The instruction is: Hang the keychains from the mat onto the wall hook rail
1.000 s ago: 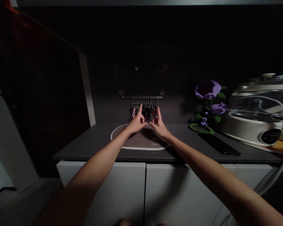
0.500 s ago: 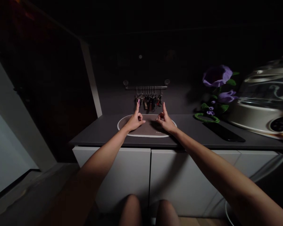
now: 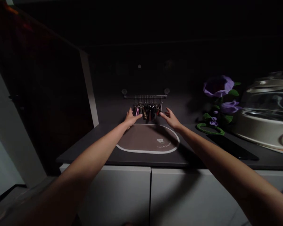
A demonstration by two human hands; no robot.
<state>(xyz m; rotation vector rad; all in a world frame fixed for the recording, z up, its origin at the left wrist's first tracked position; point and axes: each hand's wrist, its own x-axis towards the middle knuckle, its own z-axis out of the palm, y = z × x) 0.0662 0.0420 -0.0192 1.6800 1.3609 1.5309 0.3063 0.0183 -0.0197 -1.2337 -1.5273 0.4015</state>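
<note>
Several keys on key rings (image 3: pixel 145 112) hang in a row from hooks on a clear wall rail (image 3: pixel 145 96). My left hand (image 3: pixel 131 118) is at the left end of the row, its thumb and fingers apart, close to a pink strap (image 3: pixel 137 111). At the right end my right hand (image 3: pixel 171 118) is open too, its thumb near a red item among the keys. Whether either hand touches the keys I cannot tell. Below them lies a brown oval mat (image 3: pixel 143 138) with a white rim and a small printed mark.
Purple felt-like flowers (image 3: pixel 219 86) with a green ring base (image 3: pixel 210 129) stand at the right. Before them lies a flat black slab (image 3: pixel 232 147). A cream appliance with a clear lid (image 3: pixel 269 119) fills the far right. White cabinet doors (image 3: pixel 118 191) are below the dark counter (image 3: pixel 85 147).
Both hands have moved forward to the hanging keys, and their raised index fingers have come down, with the fingers now spread around the row. The view has shifted closer to the counter.
</note>
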